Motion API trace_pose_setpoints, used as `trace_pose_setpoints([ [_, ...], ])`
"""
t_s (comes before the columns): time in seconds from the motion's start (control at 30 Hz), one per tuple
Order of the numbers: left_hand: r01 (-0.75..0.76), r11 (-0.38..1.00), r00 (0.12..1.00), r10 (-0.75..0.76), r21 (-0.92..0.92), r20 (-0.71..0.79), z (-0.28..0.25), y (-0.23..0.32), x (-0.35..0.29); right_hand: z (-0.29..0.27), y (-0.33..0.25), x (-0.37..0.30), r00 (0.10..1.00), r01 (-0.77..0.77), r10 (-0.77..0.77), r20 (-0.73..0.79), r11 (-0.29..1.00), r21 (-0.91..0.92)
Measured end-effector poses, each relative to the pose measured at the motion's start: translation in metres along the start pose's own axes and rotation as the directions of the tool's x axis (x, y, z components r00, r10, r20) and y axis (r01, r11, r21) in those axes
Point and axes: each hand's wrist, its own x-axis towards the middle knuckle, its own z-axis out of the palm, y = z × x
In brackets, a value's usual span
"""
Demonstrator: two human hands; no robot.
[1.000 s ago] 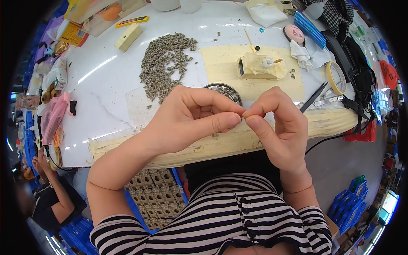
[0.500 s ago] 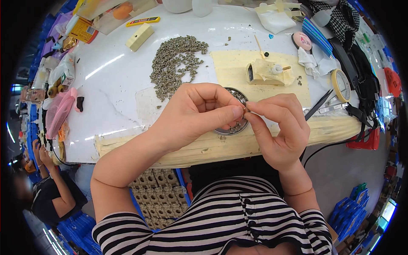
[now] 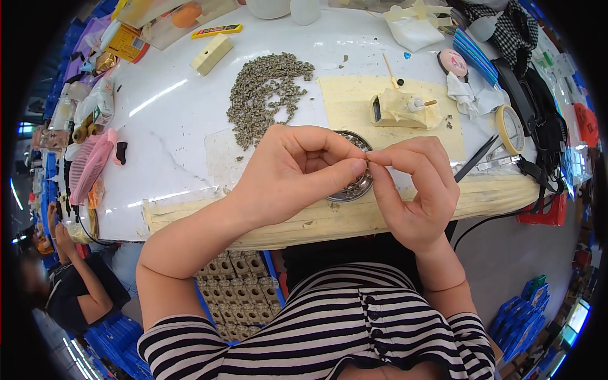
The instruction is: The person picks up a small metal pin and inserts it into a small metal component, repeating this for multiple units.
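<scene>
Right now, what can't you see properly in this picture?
Head view:
- Tiny part pinched between left hand and right hand: too small, covered by fingertips.
- Round metal dish: mostly behind both hands.
- Grey pile: single pieces too small to identify.
- Person at lower left: cut off by the dark rim.

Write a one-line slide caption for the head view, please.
Left hand and right hand pinch a tiny part together above a round metal dish, beside a pile of small grey pieces.
</scene>
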Motion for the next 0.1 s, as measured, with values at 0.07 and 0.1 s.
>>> trace_pose_setpoints([
  [0.07, 0.012, 0.999, 1.0, -0.012, -0.037, 0.011, -0.0007, -0.0002, 0.0004, 0.0, 0.0001, 0.0001, 1.0, -0.01, 0.009, 0.002, 1.0, 0.006],
  [0.1, 0.018, 0.998, 1.0, -0.017, -0.056, 0.016, -0.0017, -0.0004, 0.0009, 0.0, -0.0003, 0.0001, 1.0, -0.014, 0.014, 0.006, 1.0, 0.006],
])
